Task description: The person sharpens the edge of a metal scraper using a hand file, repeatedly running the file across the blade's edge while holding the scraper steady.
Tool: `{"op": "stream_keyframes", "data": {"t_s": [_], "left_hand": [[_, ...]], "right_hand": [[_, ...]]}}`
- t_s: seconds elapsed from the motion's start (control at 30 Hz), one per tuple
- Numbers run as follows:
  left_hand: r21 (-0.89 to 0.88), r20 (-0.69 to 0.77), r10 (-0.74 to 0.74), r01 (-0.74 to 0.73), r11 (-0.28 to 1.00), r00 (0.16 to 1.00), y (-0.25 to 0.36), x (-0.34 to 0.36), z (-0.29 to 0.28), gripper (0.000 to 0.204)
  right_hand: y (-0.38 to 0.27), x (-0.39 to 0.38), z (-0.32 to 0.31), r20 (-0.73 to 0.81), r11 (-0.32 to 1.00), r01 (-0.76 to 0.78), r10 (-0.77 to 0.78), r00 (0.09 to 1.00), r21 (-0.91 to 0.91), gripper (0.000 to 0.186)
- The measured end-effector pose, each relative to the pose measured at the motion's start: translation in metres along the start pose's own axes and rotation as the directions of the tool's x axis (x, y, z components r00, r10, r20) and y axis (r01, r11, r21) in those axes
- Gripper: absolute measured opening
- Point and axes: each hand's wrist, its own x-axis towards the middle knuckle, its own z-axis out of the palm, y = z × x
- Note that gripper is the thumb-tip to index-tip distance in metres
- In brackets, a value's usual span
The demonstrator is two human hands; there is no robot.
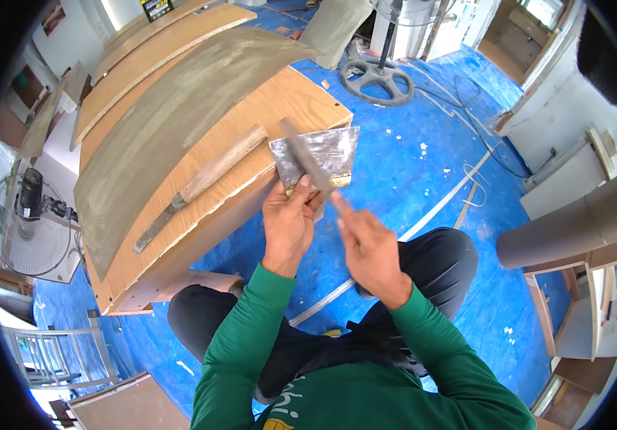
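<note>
My left hand point(288, 218) is closed around the lower end of a wide scraper point(337, 147), whose rectangular metal blade carries whitish smears. In my right hand point(373, 251) is a long narrow grey-brown flat bar point(307, 158), somewhat blurred, perhaps a file. It crosses slantwise over the scraper blade; whether the two touch I cannot tell. Just left of the scraper, a tool with a wooden handle and a dark flat metal end point(201, 179) lies on a wooden cabinet point(301, 100). Beside it rests a long curved greyish sheet point(179, 107).
Wooden boards point(158, 57) lie beyond the sheet. Blue sheeting point(409, 165) with debris covers the floor. A fan base point(378, 82) and cables stand ahead, another fan point(29, 226) at left. On the right are a rolled brown sheet point(566, 222) and a wooden frame point(566, 315).
</note>
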Motion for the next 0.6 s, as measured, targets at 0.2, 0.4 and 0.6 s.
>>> {"op": "stream_keyframes", "data": {"t_s": [0.2, 0.4, 0.6], "left_hand": [[0.006, 0.004, -0.001, 0.001, 1.000, 1.000, 0.002, 0.001, 0.005, 0.023], [-0.019, 0.054, 0.001, 0.000, 1.000, 0.999, 0.007, -0.004, 0.010, 0.022], [-0.008, 0.100, -0.013, 0.014, 1.000, 0.995, 0.032, -0.015, 0.008, 0.026]], "right_hand": [[0.025, 0.011, -0.003, -0.177, 0.996, -0.081, 0.072, 0.982, -0.040, 0.053], [0.041, 0.002, -0.008, -0.186, 0.988, -0.150, 0.140, 0.973, -0.040, 0.049], [0.036, 0.037, -0.061, -0.283, 0.936, -0.298, 0.343, 0.896, 0.190, 0.053]]}}
